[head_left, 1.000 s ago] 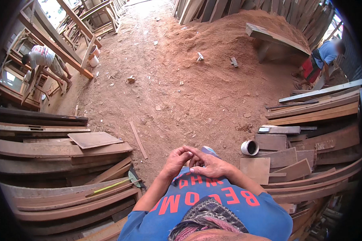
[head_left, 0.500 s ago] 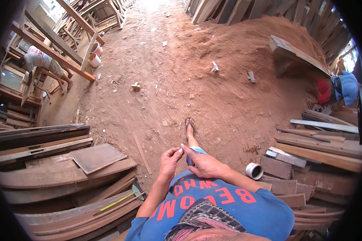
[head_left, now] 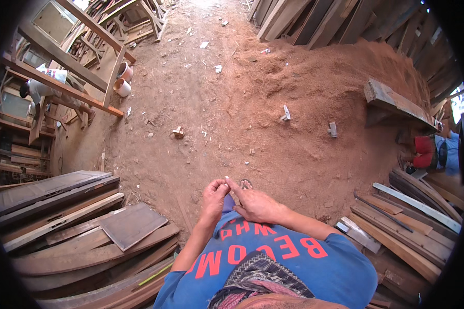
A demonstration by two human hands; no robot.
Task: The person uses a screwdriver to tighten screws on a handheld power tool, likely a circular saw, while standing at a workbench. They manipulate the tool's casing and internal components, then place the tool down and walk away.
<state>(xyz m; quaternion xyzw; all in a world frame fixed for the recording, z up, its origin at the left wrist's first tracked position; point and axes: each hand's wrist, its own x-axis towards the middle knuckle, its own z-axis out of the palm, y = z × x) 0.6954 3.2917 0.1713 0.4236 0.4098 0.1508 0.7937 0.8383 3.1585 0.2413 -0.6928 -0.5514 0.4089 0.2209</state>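
Observation:
My left hand [head_left: 215, 200] and my right hand [head_left: 259, 203] are held together in front of my waist, over my blue shirt [head_left: 288, 262] with red lettering. The left thumb and fingers are pinched together. Against them rest the right thumb and forefinger, with the tips meeting. A tiny pale spot shows at the fingertips; whether it is a nail or a small held thing I cannot make out. Just beyond the hands, my sandalled foot [head_left: 246, 184] stands on the brown ground.
Stacked boards [head_left: 62, 252] lie left, with a flat panel [head_left: 133, 225] on top; more planks [head_left: 397, 232] lie right. A sawdust heap [head_left: 340, 77] rises ahead, beside a wooden trough [head_left: 397, 103]. Buckets [head_left: 122, 87] stand far left. One person [head_left: 49, 90] bends there; another [head_left: 438, 152] is far right.
The ground litter, sawdust heap and stacks have shifted lower in view. My foot is now closer to my hands, and the white pot at right is out of sight. Both hands stay pinched together.

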